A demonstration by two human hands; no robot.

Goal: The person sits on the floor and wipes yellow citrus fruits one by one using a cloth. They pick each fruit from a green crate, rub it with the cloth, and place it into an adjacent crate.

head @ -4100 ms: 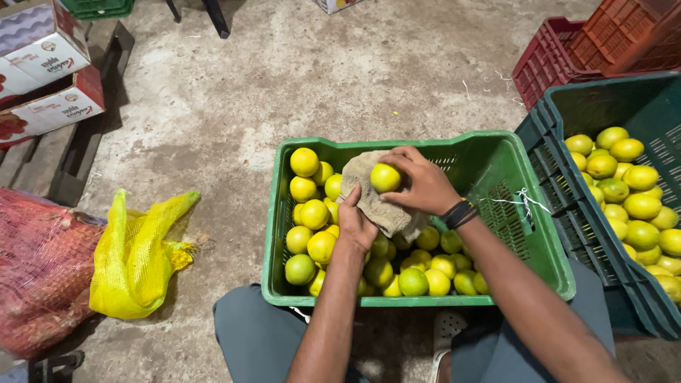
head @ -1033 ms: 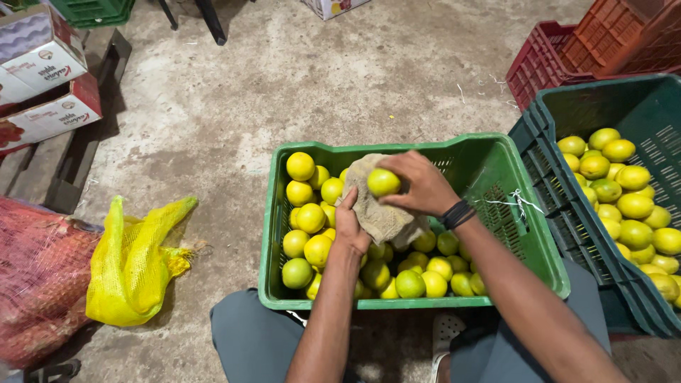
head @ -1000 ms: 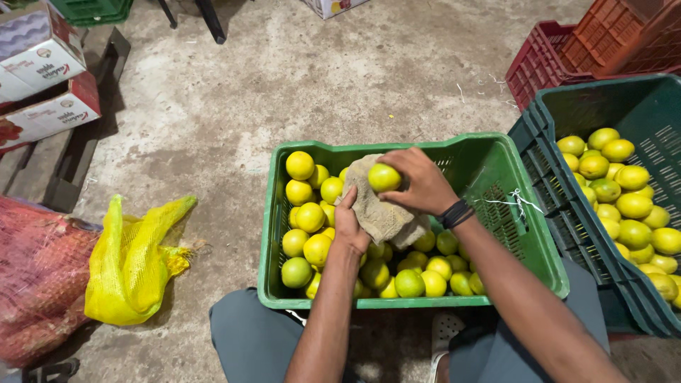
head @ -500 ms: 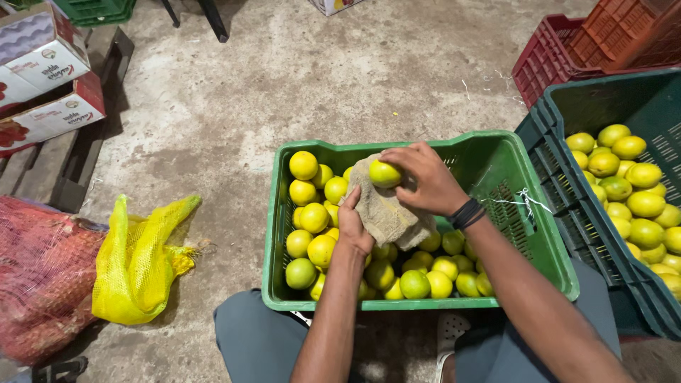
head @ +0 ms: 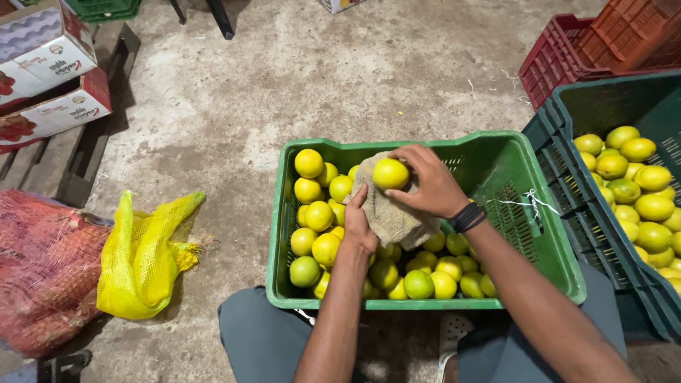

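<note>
Over a green plastic crate (head: 526, 213) part-filled with yellow-green citrus fruits (head: 319, 215), my left hand (head: 359, 225) holds a tan cloth (head: 386, 213) from below. My right hand (head: 428, 185) grips one yellow fruit (head: 391, 173) and presses it against the cloth. A dark band sits on my right wrist. The right half of the crate holds no fruit.
A dark green crate (head: 567, 135) at the right holds more of the same fruit. Red crates (head: 560, 53) stand behind it. On the concrete floor at the left lie a yellow mesh sack (head: 142, 255), a red mesh sack (head: 42, 269) and cardboard boxes (head: 50, 71).
The fruit stays held against the cloth over the crate. Both hands have shifted only slightly and the view has moved a little.
</note>
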